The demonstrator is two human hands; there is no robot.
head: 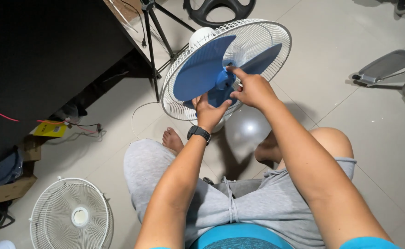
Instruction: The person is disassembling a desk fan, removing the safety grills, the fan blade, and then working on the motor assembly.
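A white fan's rear guard (262,34) stands tilted in front of me with a blue three-bladed propeller (201,70) mounted inside it. My left hand (209,110), with a black watch on its wrist, grips the lower blade from below. My right hand (252,87) pinches the blue hub (224,77) at the blade's centre with thumb and fingers. The white motor housing (198,36) shows behind the guard. I sit on the tiled floor with my knees raised under the fan.
The detached white front guard (71,216) lies on the floor at lower left. A dark desk (45,55) rises at left, with a black tripod (152,41) beside it. Cardboard, cables and a yellow item (50,129) sit under the desk. A grey pedal-like part (387,67) lies at right.
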